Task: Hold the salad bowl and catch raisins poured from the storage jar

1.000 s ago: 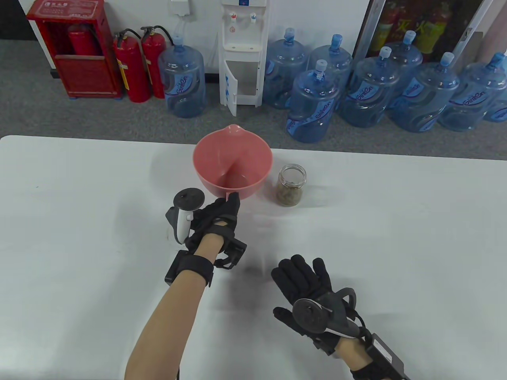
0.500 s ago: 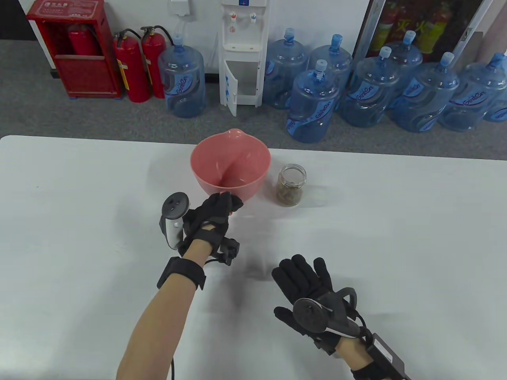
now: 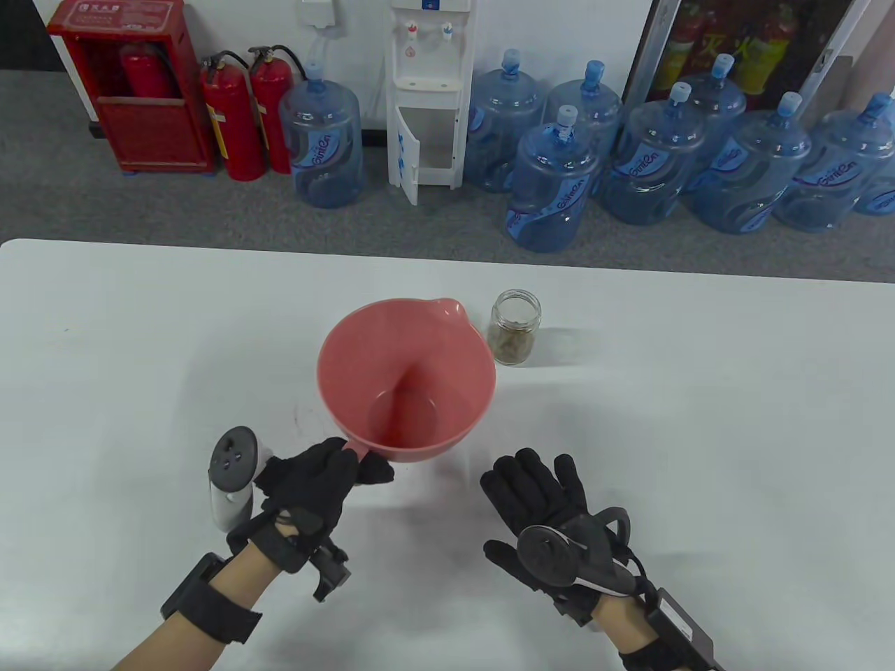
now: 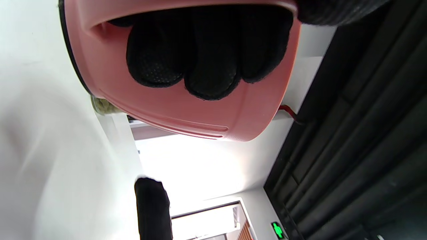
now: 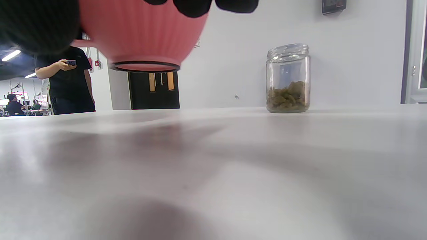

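The pink salad bowl (image 3: 405, 377) is empty and held up off the table; the right wrist view shows its base (image 5: 143, 40) in the air. My left hand (image 3: 328, 475) grips the bowl by its near rim tab, fingers curled under it (image 4: 200, 56). The open glass storage jar (image 3: 516, 326) with greenish raisins in its lower part stands on the table behind the bowl's right side, also in the right wrist view (image 5: 288, 79). My right hand (image 3: 535, 489) rests flat on the table, fingers spread, empty, to the right of the bowl.
The white table (image 3: 699, 419) runs across the whole view. Behind its far edge stand water bottles (image 3: 552, 189), a water dispenser (image 3: 426, 98) and red fire extinguishers (image 3: 234, 119). A person (image 5: 66, 76) stands far off in the right wrist view.
My left hand has lifted the bowl off the table and drawn it toward me, away from the jar. The right hand and the jar have not moved.
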Available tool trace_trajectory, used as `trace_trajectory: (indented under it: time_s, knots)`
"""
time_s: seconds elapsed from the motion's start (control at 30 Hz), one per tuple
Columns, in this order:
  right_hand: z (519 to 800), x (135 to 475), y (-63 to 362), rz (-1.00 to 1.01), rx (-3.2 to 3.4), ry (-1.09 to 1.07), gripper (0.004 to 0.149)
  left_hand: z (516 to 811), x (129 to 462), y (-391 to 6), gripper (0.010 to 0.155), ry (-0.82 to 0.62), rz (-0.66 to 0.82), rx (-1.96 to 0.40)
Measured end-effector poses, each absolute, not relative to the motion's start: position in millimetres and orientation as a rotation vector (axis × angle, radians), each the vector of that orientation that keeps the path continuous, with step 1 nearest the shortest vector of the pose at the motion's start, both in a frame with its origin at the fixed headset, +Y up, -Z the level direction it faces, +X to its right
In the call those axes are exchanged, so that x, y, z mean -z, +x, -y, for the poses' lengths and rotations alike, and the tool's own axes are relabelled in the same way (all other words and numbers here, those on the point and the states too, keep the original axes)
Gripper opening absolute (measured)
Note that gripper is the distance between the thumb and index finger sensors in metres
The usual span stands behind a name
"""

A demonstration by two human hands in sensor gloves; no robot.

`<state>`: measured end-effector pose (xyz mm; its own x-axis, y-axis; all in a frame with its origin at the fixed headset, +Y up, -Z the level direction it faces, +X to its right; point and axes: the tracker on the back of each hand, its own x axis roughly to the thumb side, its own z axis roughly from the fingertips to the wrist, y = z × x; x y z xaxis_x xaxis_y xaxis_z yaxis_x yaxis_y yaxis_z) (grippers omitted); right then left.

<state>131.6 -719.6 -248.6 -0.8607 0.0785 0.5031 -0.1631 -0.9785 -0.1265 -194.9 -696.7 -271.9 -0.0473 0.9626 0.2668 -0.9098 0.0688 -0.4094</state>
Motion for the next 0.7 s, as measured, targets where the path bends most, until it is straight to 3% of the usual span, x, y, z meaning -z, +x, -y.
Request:
trace_trajectory:
  time_s: [0.23, 0.5, 0.7]
  knots:
    - [719.9, 248.9, 132.6, 0.248, -2.902, 0.758, 0.088, 718.7, 246.5, -196.9, 0.041, -0.11, 0.62, -1.58]
    - [716.8, 255.5, 137.1, 0.237, -2.902, 0.733, 0.088, 717.5, 240.6, -198.3, 0.041, -0.057, 0.671, -1.57]
    - [695.6, 306.3, 139.2, 0.291, -3.03, 0.697, 0.087, 719.8, 240.7, -205.4, 0.042, -0.009, 0.666, -1.628]
